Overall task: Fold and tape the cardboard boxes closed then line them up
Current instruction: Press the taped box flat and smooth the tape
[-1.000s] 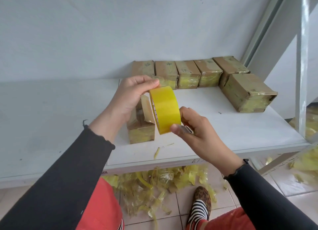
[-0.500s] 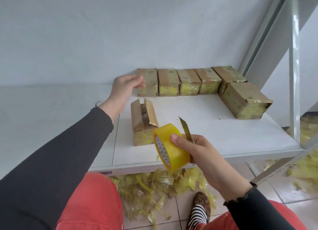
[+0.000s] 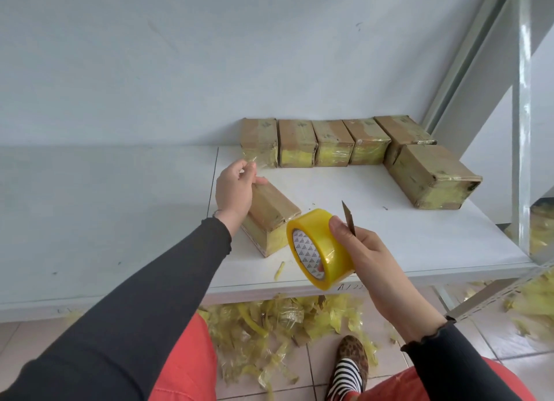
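A person sat at a white table (image 3: pixel 389 235) with one cardboard box under the left hand and a tape roll in the right.

The table carried a row of taped boxes (image 3: pixel 314 143) along the wall, with one more taped box (image 3: pixel 431 175) at the right end, set nearer the edge. Tape scraps (image 3: pixel 269 325) littered the floor below. The loose box (image 3: pixel 271 217) lay tilted near the front edge, flaps down; the left hand (image 3: pixel 235 190) rested on its far left end, palm against the top and fingers loosely curled, thumb tip on the cardboard. The right hand (image 3: pixel 364 256) gripped the yellow tape roll (image 3: pixel 320 250) just right of that box, fingers through the core, with a cutter blade (image 3: pixel 349 220) pinched against the thumb, pointing up.
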`<action>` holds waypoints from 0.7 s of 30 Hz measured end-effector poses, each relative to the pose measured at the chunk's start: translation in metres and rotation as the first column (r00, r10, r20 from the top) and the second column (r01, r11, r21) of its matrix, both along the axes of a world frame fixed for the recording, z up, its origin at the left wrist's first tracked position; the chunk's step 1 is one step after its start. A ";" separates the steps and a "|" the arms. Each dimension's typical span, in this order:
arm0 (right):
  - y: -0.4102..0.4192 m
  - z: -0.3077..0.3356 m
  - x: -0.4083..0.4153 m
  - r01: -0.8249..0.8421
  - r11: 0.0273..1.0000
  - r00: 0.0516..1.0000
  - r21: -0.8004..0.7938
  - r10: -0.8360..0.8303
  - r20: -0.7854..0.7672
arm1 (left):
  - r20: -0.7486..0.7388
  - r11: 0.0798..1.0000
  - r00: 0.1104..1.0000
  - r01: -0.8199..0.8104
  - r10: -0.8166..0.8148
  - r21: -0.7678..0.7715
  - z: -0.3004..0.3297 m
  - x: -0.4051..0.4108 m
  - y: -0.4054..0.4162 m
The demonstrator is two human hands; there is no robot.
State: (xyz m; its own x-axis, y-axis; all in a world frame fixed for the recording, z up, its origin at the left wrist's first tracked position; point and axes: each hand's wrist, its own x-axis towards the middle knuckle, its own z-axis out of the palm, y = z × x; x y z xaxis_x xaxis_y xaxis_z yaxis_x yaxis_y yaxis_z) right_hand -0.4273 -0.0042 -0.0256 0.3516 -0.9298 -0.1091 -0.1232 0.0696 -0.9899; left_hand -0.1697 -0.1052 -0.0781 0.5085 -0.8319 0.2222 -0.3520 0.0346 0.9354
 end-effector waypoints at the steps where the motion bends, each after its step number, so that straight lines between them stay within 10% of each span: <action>1: -0.001 0.000 0.000 -0.005 1.000 1.000 -0.008 0.005 -0.010 | 0.004 0.999 0.999 0.040 -0.040 0.008 -0.001 0.007 -0.002; 21: -0.036 -0.029 0.021 0.024 0.999 0.954 -0.042 -0.035 -0.296 | -0.175 0.999 0.984 0.000 -0.006 -0.037 -0.012 0.016 -0.012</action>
State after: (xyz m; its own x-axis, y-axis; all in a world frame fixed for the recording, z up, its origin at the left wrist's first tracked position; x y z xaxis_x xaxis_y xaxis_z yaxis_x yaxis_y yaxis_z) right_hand -0.4060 -0.0401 -0.0542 0.2811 -0.9447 -0.1690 -0.4103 0.0409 -0.9110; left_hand -0.1540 -0.1174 -0.0896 0.5400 -0.8263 0.1603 -0.1823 0.0711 0.9807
